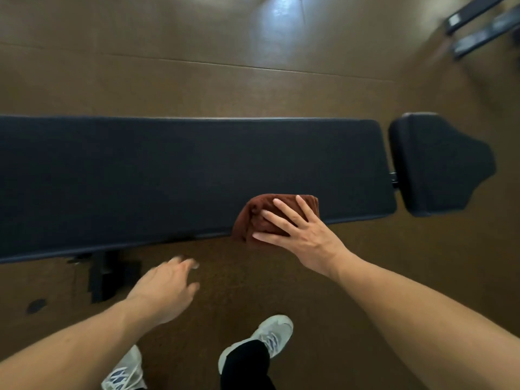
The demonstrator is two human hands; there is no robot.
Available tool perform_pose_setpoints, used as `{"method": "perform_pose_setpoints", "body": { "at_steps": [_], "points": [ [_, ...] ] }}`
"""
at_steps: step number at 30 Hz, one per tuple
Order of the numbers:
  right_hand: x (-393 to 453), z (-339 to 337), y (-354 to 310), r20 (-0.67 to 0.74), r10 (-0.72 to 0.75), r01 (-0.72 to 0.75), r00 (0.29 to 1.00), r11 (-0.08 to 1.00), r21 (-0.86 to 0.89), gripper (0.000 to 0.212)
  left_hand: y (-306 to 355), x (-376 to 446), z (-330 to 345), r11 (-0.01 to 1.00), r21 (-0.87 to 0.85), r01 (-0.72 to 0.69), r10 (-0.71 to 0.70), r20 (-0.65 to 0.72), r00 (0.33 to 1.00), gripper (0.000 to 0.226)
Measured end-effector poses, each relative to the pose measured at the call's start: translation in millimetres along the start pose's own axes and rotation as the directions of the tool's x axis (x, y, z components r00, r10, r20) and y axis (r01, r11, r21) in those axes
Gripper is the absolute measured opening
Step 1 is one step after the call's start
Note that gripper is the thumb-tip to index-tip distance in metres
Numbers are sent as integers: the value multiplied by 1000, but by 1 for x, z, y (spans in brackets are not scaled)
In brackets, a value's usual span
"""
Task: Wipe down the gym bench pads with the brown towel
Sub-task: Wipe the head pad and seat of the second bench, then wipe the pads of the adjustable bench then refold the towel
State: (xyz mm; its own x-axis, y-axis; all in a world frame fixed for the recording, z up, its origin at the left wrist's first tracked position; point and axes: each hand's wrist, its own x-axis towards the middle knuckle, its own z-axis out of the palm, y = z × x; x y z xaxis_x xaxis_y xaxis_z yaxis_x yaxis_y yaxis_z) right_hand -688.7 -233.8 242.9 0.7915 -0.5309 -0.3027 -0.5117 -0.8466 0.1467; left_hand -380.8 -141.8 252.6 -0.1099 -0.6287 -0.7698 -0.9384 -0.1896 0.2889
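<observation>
A long dark bench pad (174, 175) runs across the view from the left edge, with a smaller dark seat pad (439, 164) just past its right end. The folded brown towel (260, 218) lies on the long pad's near edge, partly hanging over it. My right hand (298, 235) presses flat on the towel with its fingers spread. My left hand (166, 288) hovers below the pad's near edge, fingers loosely apart and blurred, holding nothing.
The bench's black frame foot (109, 277) stands on the brown floor under the pad's near left side. My two feet in pale shoes (270, 336) are close to the bench. Dark metal bars (478, 26) lie at the far right corner.
</observation>
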Motion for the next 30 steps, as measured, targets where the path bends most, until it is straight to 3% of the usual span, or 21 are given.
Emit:
{"method": "perform_pose_setpoints", "body": {
  "at_steps": [4, 8, 12, 14, 15, 17, 19, 21, 23, 25, 28, 30],
  "points": [
    [-74, 25, 57, 65, 110, -109, 992, 994, -24, 112, 72, 16, -1, 995, 53, -88, 84, 67, 994, 52],
    [-140, 50, 110, 147, 205, -208, 968, 978, 9, 106, 163, 47, -6, 982, 78, -175, 173, 31, 984, 50],
    [-195, 57, 124, 262, 400, -450, 878, 876, 172, 94, 239, 58, -6, 969, 95, -227, 226, 26, 974, 48],
    [-211, 50, 113, 392, 550, -667, 738, 682, 299, 94, 267, 52, -8, 965, 122, -233, 229, 48, 972, 48],
    [-222, 46, 104, 489, 617, -787, 617, 489, 376, 92, 285, 45, -11, 965, 137, -226, 219, 62, 974, 49],
    [-230, 40, 80, 696, 637, -869, 332, -81, 489, 77, 309, 30, -16, 971, 126, -202, 195, 66, 979, 52],
    [-249, 17, 67, 823, 556, -638, 115, -594, 491, 64, 343, 8, -28, 976, 100, -194, 185, 99, 978, 53],
    [-267, -11, 59, 904, 427, -358, 0, -845, 399, 59, 375, -10, -40, 980, 55, -190, 182, 127, 975, 53],
    [-283, -48, 61, 935, 351, -163, -41, -926, 341, 56, 403, -22, -54, 983, -31, -181, 183, 102, 978, 50],
    [-294, -79, 72, 950, 312, -35, -23, -950, 311, 57, 429, -31, -66, 980, -148, -136, 150, 90, 985, 48],
    [-306, -128, 103, 934, 347, 77, 82, -937, 341, 55, 464, -45, -93, 942, -336, -8, 58, 140, 988, 53],
    [-309, -160, 130, 910, 387, 126, 148, -920, 371, 50, 487, -51, -111, 851, -511, 122, 2, 235, 972, 69]
  ]
}}
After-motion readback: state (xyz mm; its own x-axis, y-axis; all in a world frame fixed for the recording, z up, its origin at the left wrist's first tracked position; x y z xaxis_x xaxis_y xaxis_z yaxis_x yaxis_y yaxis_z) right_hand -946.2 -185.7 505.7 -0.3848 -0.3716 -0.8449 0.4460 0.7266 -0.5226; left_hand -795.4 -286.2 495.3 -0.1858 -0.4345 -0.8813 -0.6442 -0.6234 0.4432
